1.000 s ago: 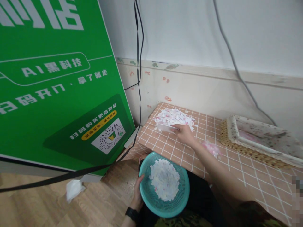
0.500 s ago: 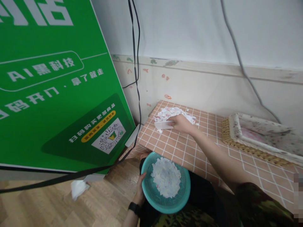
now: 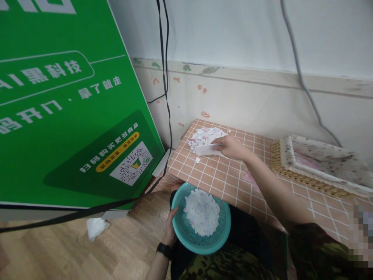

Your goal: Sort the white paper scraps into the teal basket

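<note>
My right hand point(image 3: 232, 146) is closed on the edge of a flat white card point(image 3: 207, 149), held low over the table. Just behind the card lies a heap of torn paper scraps point(image 3: 204, 136), white with bits of red, and one loose scrap point(image 3: 197, 160) sits in front of it. Below the table edge, my left hand point(image 3: 171, 223) grips the left rim of a teal plastic basket point(image 3: 186, 245). A pile of paper scraps point(image 3: 202, 212) fills the middle of that basket, which rests over my lap. Part of the left hand's fingers is hidden under the rim.
A wicker basket with a cloth lining point(image 3: 291, 171) stands on the checked table point(image 3: 233, 181) at right. A big green sign panel point(image 3: 72, 147) rises at left, with black cables point(image 3: 167, 116) hanging beside it. White crumpled plastic point(image 3: 96, 228) lies on the wooden floor.
My right hand has shifted the card a little to the right along the front of the scrap heap. My left hand keeps hold of the teal basket. The whole view has shifted slightly.
</note>
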The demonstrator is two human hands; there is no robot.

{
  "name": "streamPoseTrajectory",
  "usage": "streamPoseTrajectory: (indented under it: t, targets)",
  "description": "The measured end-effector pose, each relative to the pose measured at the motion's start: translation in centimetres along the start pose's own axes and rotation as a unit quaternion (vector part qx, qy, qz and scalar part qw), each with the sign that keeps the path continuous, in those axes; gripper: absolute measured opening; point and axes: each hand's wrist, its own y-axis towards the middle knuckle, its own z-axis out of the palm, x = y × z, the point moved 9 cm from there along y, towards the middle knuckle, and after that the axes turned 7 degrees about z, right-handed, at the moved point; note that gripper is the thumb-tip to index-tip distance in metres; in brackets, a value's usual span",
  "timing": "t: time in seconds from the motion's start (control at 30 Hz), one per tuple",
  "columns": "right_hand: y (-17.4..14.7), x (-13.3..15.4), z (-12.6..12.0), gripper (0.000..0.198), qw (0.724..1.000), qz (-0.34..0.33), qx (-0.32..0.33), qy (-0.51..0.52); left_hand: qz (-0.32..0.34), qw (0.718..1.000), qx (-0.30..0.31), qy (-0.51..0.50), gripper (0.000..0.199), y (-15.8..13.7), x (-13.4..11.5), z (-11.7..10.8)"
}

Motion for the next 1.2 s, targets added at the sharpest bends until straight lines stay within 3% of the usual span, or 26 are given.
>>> streamPoseTrajectory:
  t: [0.1,0.33,0.53,0.77,0.97,1.2]
  targets:
    - [-0.7,-0.6,0.5,0.022,0.999,0.020,-0.020,0.029,0.003,1.000,-0.003,0.000,0.031,0.3,0.2,-0.1]
    - [-1.8,-0.9,1.0,0.021,1.000,0.008,0.009,0.021,-0.010,1.000,0.007,-0.005,0.038,0.2,0.8,0.0]
    - [-2.4,-0.8,0.6,0.024,0.999,0.007,-0.012,0.046,0.052,0.998,-0.038,0.016,0.032,0.4,-0.1,-1.2]
    - [-4.0,-1.4,1.2,0.023,0.997,0.011,0.031,0.067,0.037,0.999,-0.022,0.016,0.032,0.0,-0.1,-0.5]
    - [-5.8,-1.9,-0.5,0.021,0.996,0.041,-0.033,0.075,0.030,1.000,0.001,0.003,0.036,0.1,0.3,-0.1]
    - [-8.1,-2.8,0.4,0.020,0.996,0.062,-0.011,0.067,0.045,0.999,-0.022,0.021,0.033,0.3,0.0,-0.9]
